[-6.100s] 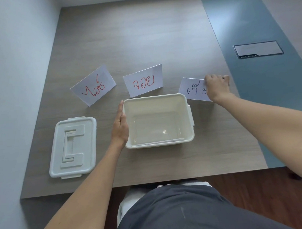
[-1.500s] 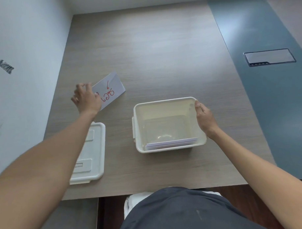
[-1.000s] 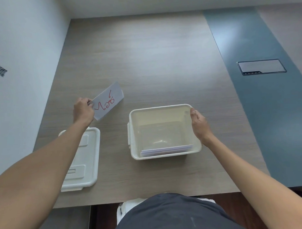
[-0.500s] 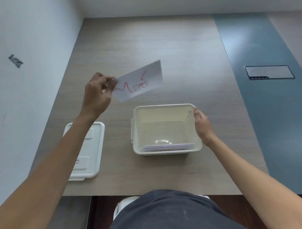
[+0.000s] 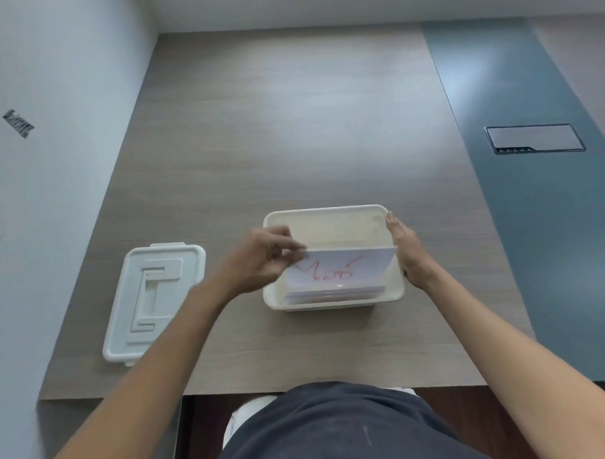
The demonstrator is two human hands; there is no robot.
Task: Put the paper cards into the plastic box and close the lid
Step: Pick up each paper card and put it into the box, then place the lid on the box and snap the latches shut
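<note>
Fingers (image 5: 289,245) of the left hand (image 5: 261,261) pinch a paper card (image 5: 340,269) inside the plastic box (image 5: 328,216).

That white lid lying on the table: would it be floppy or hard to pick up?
The lid looks like moulded plastic with raised ridges, so probably fairly stiff. It seems thin, so likely light. It lies flat on the table, so it should slide rather than tip.

left hand (image 5: 261,261) motion-blurred, wall mark (image 5: 18,123) illegible

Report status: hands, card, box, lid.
Left hand pinching card, lowering it into box. Right hand steadying box's right side. Lid off, on table left of box. Nothing in the way.
</note>
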